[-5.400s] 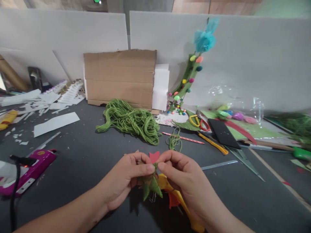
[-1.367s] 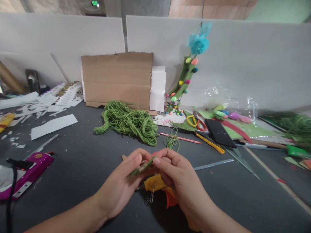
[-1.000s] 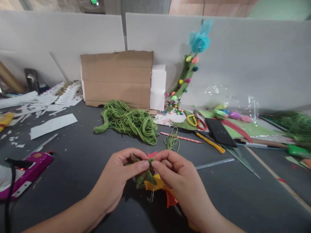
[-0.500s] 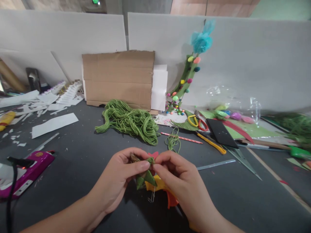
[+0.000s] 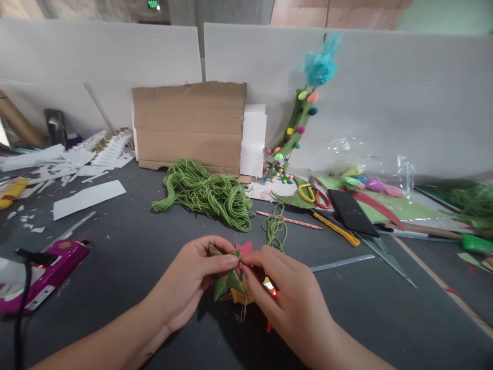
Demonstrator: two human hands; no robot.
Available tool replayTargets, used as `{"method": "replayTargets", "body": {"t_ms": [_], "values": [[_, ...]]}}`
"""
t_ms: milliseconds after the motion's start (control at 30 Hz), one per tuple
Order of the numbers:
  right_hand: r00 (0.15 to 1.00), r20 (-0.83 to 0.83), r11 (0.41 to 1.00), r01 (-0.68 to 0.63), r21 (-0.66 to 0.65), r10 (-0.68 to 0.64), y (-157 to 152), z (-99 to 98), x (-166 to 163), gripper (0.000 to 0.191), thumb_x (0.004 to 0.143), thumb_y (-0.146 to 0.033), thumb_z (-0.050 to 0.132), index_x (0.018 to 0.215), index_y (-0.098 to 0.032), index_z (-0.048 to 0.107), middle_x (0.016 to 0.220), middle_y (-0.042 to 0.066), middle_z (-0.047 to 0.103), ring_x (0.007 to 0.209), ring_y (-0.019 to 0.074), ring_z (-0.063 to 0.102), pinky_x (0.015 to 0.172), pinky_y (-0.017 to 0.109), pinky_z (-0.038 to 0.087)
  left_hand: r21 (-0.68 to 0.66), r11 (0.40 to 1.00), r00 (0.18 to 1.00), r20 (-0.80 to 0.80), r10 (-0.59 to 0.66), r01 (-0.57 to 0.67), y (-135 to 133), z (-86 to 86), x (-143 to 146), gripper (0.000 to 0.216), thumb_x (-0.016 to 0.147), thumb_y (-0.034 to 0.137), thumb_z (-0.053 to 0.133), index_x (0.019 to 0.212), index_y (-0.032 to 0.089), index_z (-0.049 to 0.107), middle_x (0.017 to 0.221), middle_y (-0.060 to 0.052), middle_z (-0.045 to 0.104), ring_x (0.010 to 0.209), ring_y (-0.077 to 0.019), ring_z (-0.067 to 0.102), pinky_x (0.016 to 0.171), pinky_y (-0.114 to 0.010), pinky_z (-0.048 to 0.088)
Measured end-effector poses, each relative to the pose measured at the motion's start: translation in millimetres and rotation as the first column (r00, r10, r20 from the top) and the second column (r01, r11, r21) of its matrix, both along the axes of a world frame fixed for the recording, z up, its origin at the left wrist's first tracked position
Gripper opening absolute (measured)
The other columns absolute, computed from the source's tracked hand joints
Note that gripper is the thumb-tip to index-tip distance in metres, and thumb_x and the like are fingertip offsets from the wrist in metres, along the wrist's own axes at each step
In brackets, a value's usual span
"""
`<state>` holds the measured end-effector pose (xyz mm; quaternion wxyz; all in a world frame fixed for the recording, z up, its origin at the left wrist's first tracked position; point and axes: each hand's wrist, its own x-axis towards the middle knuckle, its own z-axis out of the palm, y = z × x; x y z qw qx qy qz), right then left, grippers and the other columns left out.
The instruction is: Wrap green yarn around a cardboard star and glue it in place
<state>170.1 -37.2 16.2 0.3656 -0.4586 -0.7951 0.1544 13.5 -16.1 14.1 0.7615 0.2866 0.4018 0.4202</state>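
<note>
Pinching a small green leaf piece [image 5: 227,280] between thumb and forefinger, the left hand [image 5: 188,282] holds it low over the dark table [image 5: 127,257], in the middle of the head view and close to the body. The right hand [image 5: 292,303] meets it from the other side, its fingertips closed on the top of the same leaf piece, so both hands grip one small bundle together. A pink paper shape [image 5: 244,248] sticks up just behind the fingertips, and yellow and orange paper bits [image 5: 241,297] hang beneath the hands; whether either hand grips those I cannot tell. Beyond the hands, a loose loop of green string [image 5: 275,228] lies on the table, and further back a big heap of green yarn [image 5: 204,192] sits in front of a cardboard sheet [image 5: 190,126] leaning on the white wall. To the left lies a pink glue gun [image 5: 50,272] with a black cord. To the right are a pencil [image 5: 288,220], scissors [image 5: 314,192] and a green pom-pom stalk [image 5: 292,133] propped against the wall.
</note>
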Motion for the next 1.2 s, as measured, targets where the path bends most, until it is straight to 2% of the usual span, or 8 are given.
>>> {"method": "replayTargets", "body": {"t_ms": [233, 467, 567, 633, 733, 900, 1067, 1200], "values": [[0.963, 0.267, 0.967, -0.026, 0.254, -0.045, 1, -9.5, 3, 0.021, 0.089, -0.016, 0.042, 0.082, -0.015, 0.061, 0.062, 0.002, 0.056, 0.052, 0.013, 0.048, 0.051, 0.023, 0.033, 0.022, 0.999, 0.998, 0.064, 0.024, -0.026, 7, -2.8, -5, 0.011, 0.069, 0.008, 0.067, 0.073, 0.014, 0.059, 0.076, -0.005, 0.069, 0.062, -0.0104, 0.062, 0.06, -0.02, 0.05], [0.846, 0.533, 0.963, -0.134, 0.232, -0.011, 3, -1.2, 2, 0.026, 0.089, -0.012, 0.04, 0.074, -0.016, 0.061, 0.069, 0.005, 0.06, 0.064, 0.0169, 0.053, 0.059, 0.026, 0.037, 0.07, 0.998, 0.997, 0.072, 0.003, -0.008, 9, -2.3, -7, 0.012, 0.069, 0.006, 0.065, 0.074, 0.013, 0.057, 0.073, -0.006, 0.07, 0.063, -0.012, 0.064, 0.058, -0.021, 0.052], [0.811, 0.563, 0.973, 0.036, 0.226, -0.16, 0, 11.3, 12, 0.023, 0.088, -0.02, 0.046, 0.072, -0.017, 0.061, 0.071, 0.006, 0.061, 0.07, 0.0188, 0.056, 0.061, 0.027, 0.038, 0.14, 0.99, 1.0, -0.014, 0.008, -0.006, 12, -2.4, -8, 0.012, 0.069, 0.01, 0.066, 0.076, 0.014, 0.056, 0.073, -0.005, 0.07, 0.06, -0.0141, 0.064, 0.051, -0.023, 0.052], [0.719, 0.637, 0.96, 0.224, 0.165, -0.277, -6, 17.5, 24, 0.024, 0.086, -0.028, 0.05, 0.067, -0.018, 0.06, 0.068, 0.006, 0.06, 0.065, 0.0197, 0.057, 0.053, 0.027, 0.033, 0.161, 0.987, 0.999, -0.036, 0.022, -0.016, 14, -2.2, -10, 0.012, 0.07, 0.011, 0.066, 0.076, 0.015, 0.056, 0.074, -0.006, 0.07, 0.061, -0.0143, 0.064, 0.05, -0.023, 0.053], [0.622, 0.749, 0.909, 0.412, -0.064, -0.229, -22, 15.5, 41, 0.029, 0.081, -0.037, 0.053, 0.061, -0.018, 0.058, 0.059, 0.006, 0.059, 0.053, 0.0197, 0.055, 0.046, 0.027, 0.023, 0.183, 0.982, 0.999, -0.029, 0.039, -0.033, 16, -1.6, -10, 0.012, 0.07, 0.009, 0.066, 0.074, 0.014, 0.056, 0.073, -0.006, 0.07, 0.064, -0.0131, 0.065, 0.056, -0.022, 0.053], [0.904, 0.392, 0.85, 0.337, -0.405, -0.171, -39, -12.1, 53, 0.012, 0.071, -0.029, 0.063, 0.073, -0.018, 0.059, 0.069, 0.003, 0.063, 0.059, 0.0173, 0.054, 0.051, 0.026, 0.027, 0.238, 0.971, 0.998, -0.052, 0.029, -0.016, 15, 1.8, -9, 0.011, 0.069, 0.01, 0.068, 0.075, 0.012, 0.058, 0.076, -0.008, 0.071, 0.068, -0.0139, 0.065, 0.061, -0.022, 0.052], [0.962, 0.23, 0.813, 0.253, -0.525, -0.151, -37, -19.2, 54, 0.011, 0.074, -0.028, 0.058, 0.076, -0.016, 0.058, 0.068, 0.0, 0.061, 0.059, 0.0133, 0.054, 0.052, 0.022, 0.034, 0.284, 0.959, 0.994, -0.104, 0.038, -0.007, 20, 6.8, -18, 0.011, 0.069, 0.013, 0.069, 0.076, 0.011, 0.061, 0.078, -0.011, 0.071, 0.069, -0.0139, 0.065, 0.062, -0.021, 0.049], [0.962, -0.206, 0.727, -0.012, -0.687, -0.178, -34, -0.4, 53, 0.02, 0.076, -0.031, 0.058, 0.088, -0.015, 0.059, 0.079, 0.002, 0.064, 0.07, 0.0145, 0.057, 0.061, 0.023, 0.04, 0.278, 0.96, 0.991, -0.118, 0.058, -0.023, 28, 6.4, -26, 0.012, 0.067, 0.013, 0.071, 0.074, 0.011, 0.062, 0.077, -0.011, 0.072, 0.07, -0.015, 0.066, 0.063, -0.022, 0.049]]}}
